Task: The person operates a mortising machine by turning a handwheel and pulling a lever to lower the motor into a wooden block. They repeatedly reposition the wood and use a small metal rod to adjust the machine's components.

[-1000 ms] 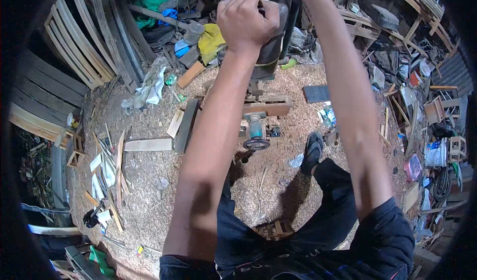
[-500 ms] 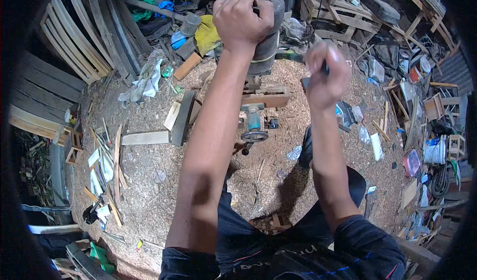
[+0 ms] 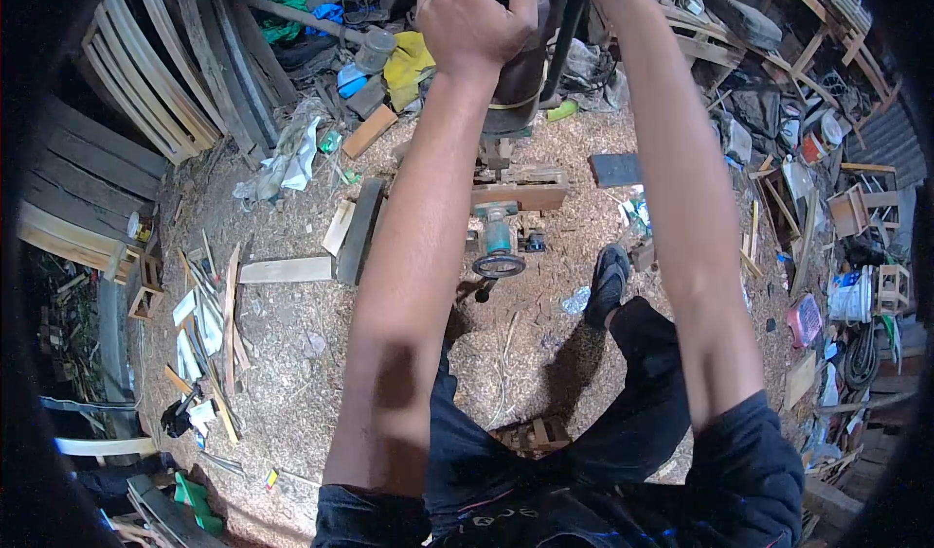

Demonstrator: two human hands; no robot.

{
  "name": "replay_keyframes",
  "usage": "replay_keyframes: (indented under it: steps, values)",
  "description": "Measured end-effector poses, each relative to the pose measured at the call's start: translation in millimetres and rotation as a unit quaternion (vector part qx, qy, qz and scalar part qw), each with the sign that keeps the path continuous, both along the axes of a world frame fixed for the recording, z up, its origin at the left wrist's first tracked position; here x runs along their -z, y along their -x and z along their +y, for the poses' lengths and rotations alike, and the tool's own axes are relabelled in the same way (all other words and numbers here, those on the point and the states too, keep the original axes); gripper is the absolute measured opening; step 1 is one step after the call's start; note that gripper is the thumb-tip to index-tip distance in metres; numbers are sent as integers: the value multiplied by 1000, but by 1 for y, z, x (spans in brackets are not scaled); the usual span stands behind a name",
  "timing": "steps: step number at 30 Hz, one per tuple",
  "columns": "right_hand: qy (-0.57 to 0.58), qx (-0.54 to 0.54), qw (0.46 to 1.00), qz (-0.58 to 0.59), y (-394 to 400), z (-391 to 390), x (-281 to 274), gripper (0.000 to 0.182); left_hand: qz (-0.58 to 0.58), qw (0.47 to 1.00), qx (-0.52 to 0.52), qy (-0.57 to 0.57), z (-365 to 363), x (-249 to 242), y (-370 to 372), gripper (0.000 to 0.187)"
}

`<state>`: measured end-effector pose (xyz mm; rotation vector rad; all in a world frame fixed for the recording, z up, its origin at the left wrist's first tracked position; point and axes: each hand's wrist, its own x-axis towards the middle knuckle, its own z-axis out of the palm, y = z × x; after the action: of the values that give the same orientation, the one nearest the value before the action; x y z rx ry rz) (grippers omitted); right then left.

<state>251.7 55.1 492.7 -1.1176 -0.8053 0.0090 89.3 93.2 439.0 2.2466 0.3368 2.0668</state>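
Sawdust-strewn floor (image 3: pixel 292 353) bears a plank (image 3: pixel 287 270), wood scraps (image 3: pixel 209 324), and a handwheel (image 3: pixel 498 265).

left hand (image 3: pixel 474 18) clenched, both arms raised

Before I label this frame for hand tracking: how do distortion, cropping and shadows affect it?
Head view: strong fisheye bends the planks at left, with a black vignette at the edges; the left hand on the motor housing is sharp and evenly lit; the right hand is cut off by the top edge, only the forearm showing; soft shadows fall on the sawdust floor beneath the person.
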Motion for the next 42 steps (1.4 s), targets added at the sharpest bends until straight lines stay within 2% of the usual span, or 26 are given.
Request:
replay_keyframes:
  steps: [2, 4, 8, 11, 12, 14, 15, 16, 17, 18, 20, 21, 24, 27, 29, 32, 34, 36, 38, 40, 42]
  values:
    - [37, 2, 999, 11, -19, 15, -8, 48, -16, 1000, 1, -6, 2, -1, -3, 23]
    - [73, -13, 997, 38, -14, 14, -17, 49, 16, 1000, 5, 15, -2, -3, 1, 24]
    - [17, -28, 996, 78, 2, 0, -10, 50, -16, 1000, -11, -5, 0, 2, 0, 25]
    - [-13, -45, 999, 21, 26, -33, 12, 47, -11, 1000, -2, -7, -1, 5, 1, 23]
    - [-23, -51, 998, 8, 34, -46, 24, 47, -9, 1000, 1, -7, -1, 7, 1, 23]
    - [-104, -99, 988, 61, 77, -83, 53, 36, 21, 1000, -9, 1, -1, 15, 3, 23]
    - [-54, -78, 995, -42, 86, -104, 79, 36, 37, 999, -15, 4, 1, 20, 4, 23]
    - [-52, -81, 991, -98, 103, -126, 103, 43, 25, 999, -22, -11, 5, 26, 2, 22]
    - [-96, -127, 981, -115, 111, -145, 140, 46, 11, 999, -28, -26, 12, 36, -2, 22]
    - [-118, -127, 979, -109, 131, -161, 168, 49, -1, 999, -35, -40, 15, 43, -5, 22]
    - [-106, -60, 977, -173, 158, -186, 218, 50, -18, 999, -22, -46, 17, 49, -7, 22]
    - [-83, -50, 984, -150, 171, -200, 241, 45, -24, 998, -17, -47, 17, 54, -7, 22]
    - [-21, -3, 988, -153, 188, -215, 262, 42, -24, 999, -24, -42, 16, 61, -8, 23]
    - [-48, -22, 988, -147, 182, -205, 257, 45, 0, 999, -36, -25, 18, 59, -7, 23]
    - [-63, -33, 988, -135, 168, -193, 228, 46, -18, 999, -29, -38, 19, 52, -10, 23]
    - [-55, -64, 995, -55, 144, -166, 159, 48, -21, 998, -40, -32, 17, 49, -10, 21]
    - [-66, -36, 996, -44, 120, -133, 114, 49, -12, 999, -33, -21, 14, 34, -8, 21]
    - [-12, -12, 1000, -24, 96, -102, 71, 41, 15, 1000, -2, 2, 3, 19, 0, 23]
    - [-61, -14, 998, 19, 68, -65, 37, 48, 24, 1000, -10, 6, 3, 15, -1, 23]
    - [-22, -21, 999, 20, 40, -41, 20, 52, 20, 1000, -8, 2, 2, 13, -1, 23]
    - [-48, -62, 996, 44, 30, -33, 20, 57, 0, 1000, 1, -12, 2, 10, -1, 23]
